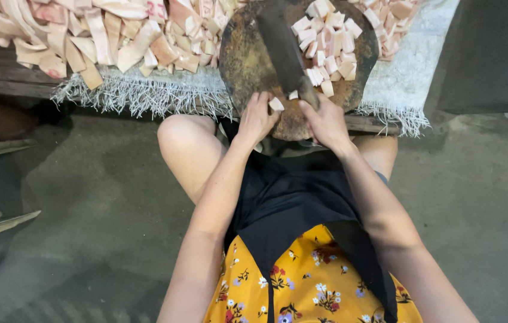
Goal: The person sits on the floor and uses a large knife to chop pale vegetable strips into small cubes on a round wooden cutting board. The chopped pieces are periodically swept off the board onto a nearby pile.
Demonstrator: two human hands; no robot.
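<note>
A round dark wooden chopping block [242,60] stands in front of me on a low bench. My right hand [326,122] is shut on the handle of a large dark cleaver [281,42], whose blade lies across the block, pointing away. My left hand [258,116] pinches a small pale piece of pork skin [276,104] at the block's near edge. A heap of small cut pale pieces [329,42] lies on the right side of the block.
Long uncut pale strips of skin [86,36] are piled on a white fringed woven sheet [146,93] left of the block. More cut pieces [388,21] lie at the upper right. My bare knees, black apron and yellow flowered cloth fill the lower middle above grey concrete floor [86,203].
</note>
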